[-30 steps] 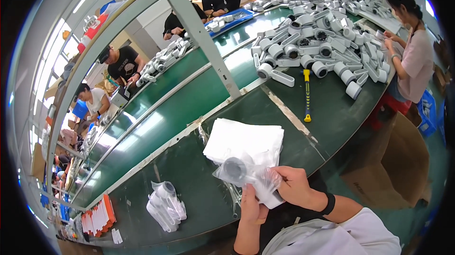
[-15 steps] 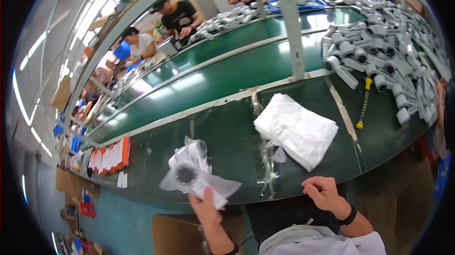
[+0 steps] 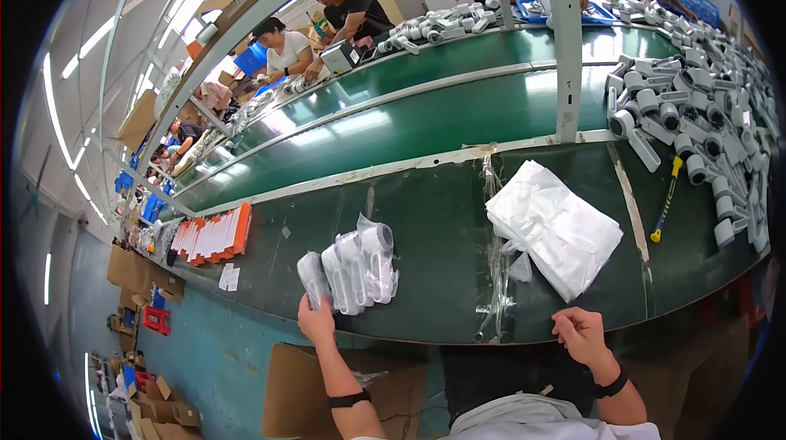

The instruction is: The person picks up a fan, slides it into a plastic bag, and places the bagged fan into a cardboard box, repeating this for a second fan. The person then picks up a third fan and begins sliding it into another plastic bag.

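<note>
The leftmost plastic-bagged grey part [image 3: 311, 278] is held at its lower end, on the dark green counter [image 3: 434, 268], by the left grip [image 3: 316, 322], closed around it. More bagged parts [image 3: 354, 266] are lined up just beside it. The right grip [image 3: 583, 336] is loosely curled, partly open, nothing seen in it, near stacked white plastic bags [image 3: 565, 235].

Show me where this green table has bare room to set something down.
Bare patches lie between the bagged parts and the taped strip, and between those parts and the orange-edged stack. The right end is crowded with loose grey parts; a white stack lies beyond the strip.
</note>
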